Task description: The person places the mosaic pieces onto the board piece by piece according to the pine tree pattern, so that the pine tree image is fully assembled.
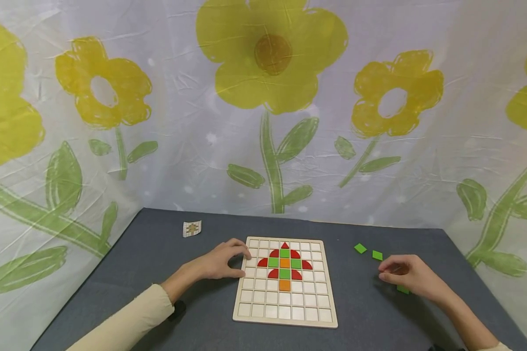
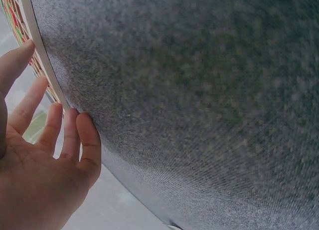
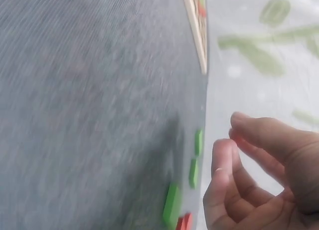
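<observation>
A pale wooden grid board lies on the table. Red, green and orange pieces sit in its cells in a symmetric figure. My left hand is at the board's left edge, fingers and thumb spread along it; in the left wrist view the fingertips are right at the rim. My right hand is held over the table to the right of the board, its fingers loosely bent and nothing between them. Beyond it lie two green square tiles, and another green tile is partly hidden beneath it.
A small patterned card lies at the back left of the dark table. Red pieces show beside a green tile in the right wrist view. A cloth backdrop with painted flowers stands behind the table.
</observation>
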